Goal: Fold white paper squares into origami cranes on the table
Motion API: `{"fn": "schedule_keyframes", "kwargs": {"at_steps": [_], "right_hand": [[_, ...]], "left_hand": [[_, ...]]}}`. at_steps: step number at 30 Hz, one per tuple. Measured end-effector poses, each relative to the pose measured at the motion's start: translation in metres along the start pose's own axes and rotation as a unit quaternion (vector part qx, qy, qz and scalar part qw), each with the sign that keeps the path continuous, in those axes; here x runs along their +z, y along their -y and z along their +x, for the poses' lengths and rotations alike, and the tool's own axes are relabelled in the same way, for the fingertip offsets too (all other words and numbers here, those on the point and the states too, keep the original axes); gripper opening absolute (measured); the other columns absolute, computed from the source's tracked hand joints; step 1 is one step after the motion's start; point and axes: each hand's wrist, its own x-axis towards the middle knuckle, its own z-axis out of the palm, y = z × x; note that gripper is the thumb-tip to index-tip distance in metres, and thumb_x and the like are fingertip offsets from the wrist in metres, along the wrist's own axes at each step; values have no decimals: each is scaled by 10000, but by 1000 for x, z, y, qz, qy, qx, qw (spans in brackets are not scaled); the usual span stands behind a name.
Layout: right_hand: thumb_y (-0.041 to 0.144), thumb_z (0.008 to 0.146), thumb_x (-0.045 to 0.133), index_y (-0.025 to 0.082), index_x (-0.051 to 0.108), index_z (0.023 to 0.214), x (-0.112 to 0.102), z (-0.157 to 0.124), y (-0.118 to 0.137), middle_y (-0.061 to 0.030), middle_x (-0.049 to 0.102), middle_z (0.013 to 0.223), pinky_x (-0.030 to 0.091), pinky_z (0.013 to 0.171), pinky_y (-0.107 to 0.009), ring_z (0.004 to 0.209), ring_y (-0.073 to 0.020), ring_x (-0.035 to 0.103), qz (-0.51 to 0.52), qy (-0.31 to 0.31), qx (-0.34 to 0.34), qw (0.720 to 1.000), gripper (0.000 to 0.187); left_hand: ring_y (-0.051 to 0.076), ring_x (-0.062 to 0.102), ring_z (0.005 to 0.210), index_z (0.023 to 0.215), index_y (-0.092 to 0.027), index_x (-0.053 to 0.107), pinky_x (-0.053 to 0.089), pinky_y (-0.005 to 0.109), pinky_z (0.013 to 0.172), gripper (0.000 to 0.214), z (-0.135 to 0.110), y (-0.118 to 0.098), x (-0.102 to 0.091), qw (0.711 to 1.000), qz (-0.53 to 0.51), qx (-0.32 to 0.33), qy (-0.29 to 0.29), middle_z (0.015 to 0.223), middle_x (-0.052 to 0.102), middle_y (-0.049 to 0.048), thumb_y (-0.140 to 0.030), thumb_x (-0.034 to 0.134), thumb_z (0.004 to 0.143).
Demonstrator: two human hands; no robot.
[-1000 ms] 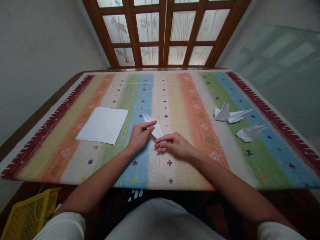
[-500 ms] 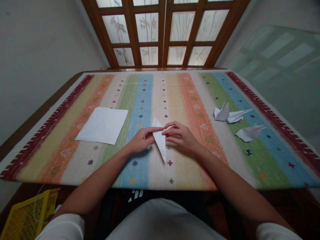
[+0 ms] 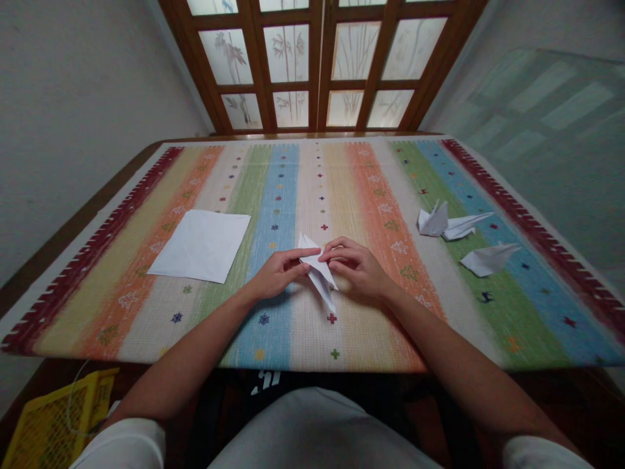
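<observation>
A narrow white folded paper (image 3: 319, 280) is between my hands over the middle of the table, with two pointed layers spread apart toward me. My left hand (image 3: 279, 273) pinches it from the left, index finger stretched across its upper part. My right hand (image 3: 359, 264) grips it from the right, with fingertips closed near its middle. Part of the paper is hidden behind the fingers. A stack of white square paper (image 3: 200, 245) lies to the left of my left hand.
On the right are a folded paper crane (image 3: 433, 220), a second folded paper piece (image 3: 463, 227) and a third one (image 3: 488, 259). A striped tablecloth (image 3: 342, 189) covers the table. Below its left front edge is a yellow plastic basket (image 3: 53, 417). Wooden doors (image 3: 319, 65) stand behind.
The folded paper's lower end has come apart into two points, one swung to the right. My right fingers have shifted slightly along it; the left hand has barely moved.
</observation>
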Motion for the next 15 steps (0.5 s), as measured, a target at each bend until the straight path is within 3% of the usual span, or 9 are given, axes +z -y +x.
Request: {"fn": "schedule_keyframes", "kwargs": {"at_steps": [6,11,15], "right_hand": [[432,940,805,320,859,1035,8,-1,-3,-62,682,1109,642,904,-388,1028,-206,696,49,-23,25,998,157],[505,974,758,275,847,950,16,0,-3,-73,698,1044,632,815,-355,962,-202,681,44,-76,48,995,248],[484,988,747,271,841,948,18,1,-3,-77,695,1042,637,841,-374,998,-213,684,26,-96,37,994,237]], "left_hand": [[166,673,817,1191,-162,741,534,276,755,426,1,-2,5,1000,13,25,-5,976,751,69,-527,698,974],[113,557,673,1037,-201,587,432,220,626,390,3,2,11,998,-9,46,-43,818,615,-19,-514,785,912],[105,544,646,968,-206,553,429,217,618,347,4,2,14,998,-4,41,-55,778,596,-35,-446,794,900]]}}
